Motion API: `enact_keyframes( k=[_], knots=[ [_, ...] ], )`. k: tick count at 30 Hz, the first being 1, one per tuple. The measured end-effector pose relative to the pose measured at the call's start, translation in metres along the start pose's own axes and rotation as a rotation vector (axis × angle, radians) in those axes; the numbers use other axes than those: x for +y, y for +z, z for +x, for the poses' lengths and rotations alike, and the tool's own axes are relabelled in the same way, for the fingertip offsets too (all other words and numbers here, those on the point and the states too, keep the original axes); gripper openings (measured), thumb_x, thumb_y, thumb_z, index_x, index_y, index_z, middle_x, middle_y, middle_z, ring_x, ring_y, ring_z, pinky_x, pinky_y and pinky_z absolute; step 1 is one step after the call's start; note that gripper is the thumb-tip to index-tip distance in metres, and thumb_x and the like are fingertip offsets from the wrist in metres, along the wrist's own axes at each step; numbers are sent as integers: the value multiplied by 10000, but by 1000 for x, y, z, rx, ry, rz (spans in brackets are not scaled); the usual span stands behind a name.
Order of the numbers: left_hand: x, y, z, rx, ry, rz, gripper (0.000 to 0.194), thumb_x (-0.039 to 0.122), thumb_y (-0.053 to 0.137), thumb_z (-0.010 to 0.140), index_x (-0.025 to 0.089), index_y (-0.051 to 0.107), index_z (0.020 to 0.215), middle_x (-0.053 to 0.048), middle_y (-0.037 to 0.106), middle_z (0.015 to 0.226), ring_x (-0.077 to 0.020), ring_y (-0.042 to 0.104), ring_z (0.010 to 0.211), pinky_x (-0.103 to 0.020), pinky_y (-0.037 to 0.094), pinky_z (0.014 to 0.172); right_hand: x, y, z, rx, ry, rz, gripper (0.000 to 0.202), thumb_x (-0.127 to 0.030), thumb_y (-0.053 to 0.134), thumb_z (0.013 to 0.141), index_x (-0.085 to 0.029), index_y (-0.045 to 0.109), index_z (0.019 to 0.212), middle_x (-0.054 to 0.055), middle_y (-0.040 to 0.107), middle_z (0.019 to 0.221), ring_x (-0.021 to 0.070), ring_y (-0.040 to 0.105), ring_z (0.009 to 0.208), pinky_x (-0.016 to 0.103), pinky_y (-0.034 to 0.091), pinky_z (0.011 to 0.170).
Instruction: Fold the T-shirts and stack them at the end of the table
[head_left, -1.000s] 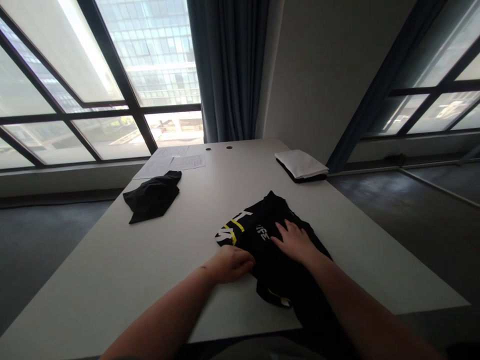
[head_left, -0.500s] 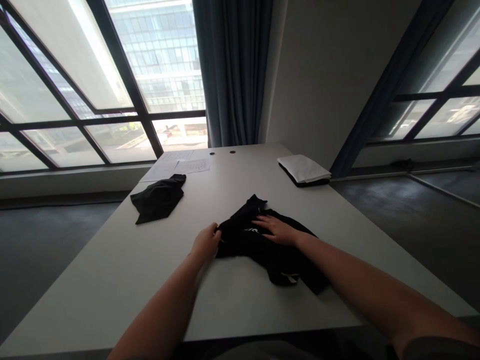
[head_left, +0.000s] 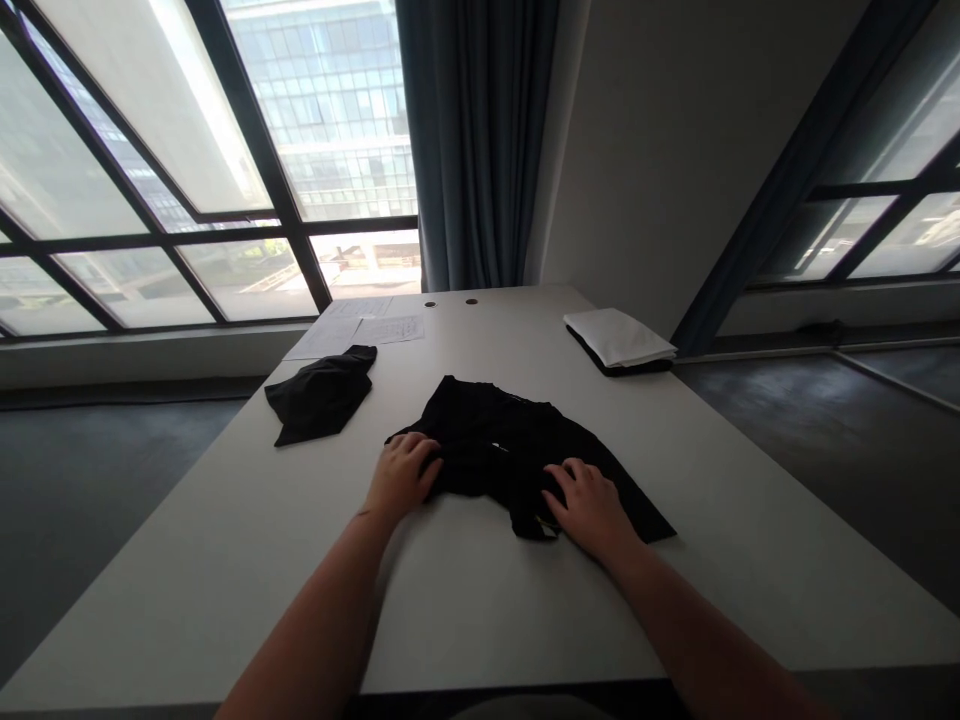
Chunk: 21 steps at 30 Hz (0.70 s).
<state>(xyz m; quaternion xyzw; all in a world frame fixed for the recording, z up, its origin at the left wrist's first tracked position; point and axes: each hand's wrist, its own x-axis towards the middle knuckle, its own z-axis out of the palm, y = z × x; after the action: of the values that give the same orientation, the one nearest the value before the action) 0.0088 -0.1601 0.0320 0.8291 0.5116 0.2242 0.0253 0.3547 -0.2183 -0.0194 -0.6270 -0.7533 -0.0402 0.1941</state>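
A black garment (head_left: 510, 440) lies crumpled in the middle of the white table (head_left: 465, 600), in front of the person. Part of it is spread flat toward the window, and one flat corner reaches out to the right.

The left hand (head_left: 401, 475) rests on the left edge of the garment. Its fingers (head_left: 420, 452) are bent and lie on the cloth; I cannot tell if they pinch the cloth or only press it. The right hand (head_left: 592, 505) lies on the near right part of the garment, palm down. Its fingers (head_left: 561, 478) are slightly spread and curl on a bunched fold, and whether they really hold the fold is also not clear. Both forearms come up from the near edge of the table.

A second dark cloth (head_left: 321, 395) lies well apart to the left. Behind it, near the window, there are some papers (head_left: 360, 325). At the far right edge of the table sits a folded white cloth (head_left: 619, 337) on top of something dark. A dark curtain (head_left: 472, 150) hangs behind the table, between the windows (head_left: 225, 150) and the wall.
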Motion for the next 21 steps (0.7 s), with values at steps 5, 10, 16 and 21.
enact_keyframes(
  k=[5, 10, 16, 21],
  knots=[
    [19, 12, -4, -339, 282, -154, 301, 352, 708, 880, 274, 670, 1168, -55, 650, 1170, -239, 635, 1049, -363, 509, 938, 20, 1, -4, 8, 3, 97, 185, -326, 574, 923, -263, 701, 1042, 109, 617, 1122, 297, 598, 1034, 436, 499, 882],
    [14, -1, -4, -302, 175, -166, 131, 306, 600, 941, 259, 664, 1046, -40, 670, 1059, -221, 640, 962, -336, 502, 853, 58, 5, 20, 18, 0, 184, 152, -264, 503, 931, -223, 645, 892, 100, 619, 1032, 260, 606, 951, 412, 491, 917],
    [-5, -26, -20, -247, 93, -561, 155, 379, 594, 940, 226, 602, 962, -34, 645, 954, -193, 596, 891, -328, 488, 844, 118, 18, 54, 18, -7, 173, 195, -314, 495, 930, -203, 638, 1003, 127, 652, 1151, 278, 618, 1081, 435, 478, 1002],
    [-36, -35, -49, -317, 60, -987, 377, 574, 652, 874, 215, 541, 854, -101, 631, 1023, -248, 600, 1003, -402, 505, 908, 159, 15, 89, -83, 66, 152, 294, -310, 542, 908, -195, 673, 1145, 145, 632, 1365, 295, 574, 1286, 460, 422, 1121]
  ],
)
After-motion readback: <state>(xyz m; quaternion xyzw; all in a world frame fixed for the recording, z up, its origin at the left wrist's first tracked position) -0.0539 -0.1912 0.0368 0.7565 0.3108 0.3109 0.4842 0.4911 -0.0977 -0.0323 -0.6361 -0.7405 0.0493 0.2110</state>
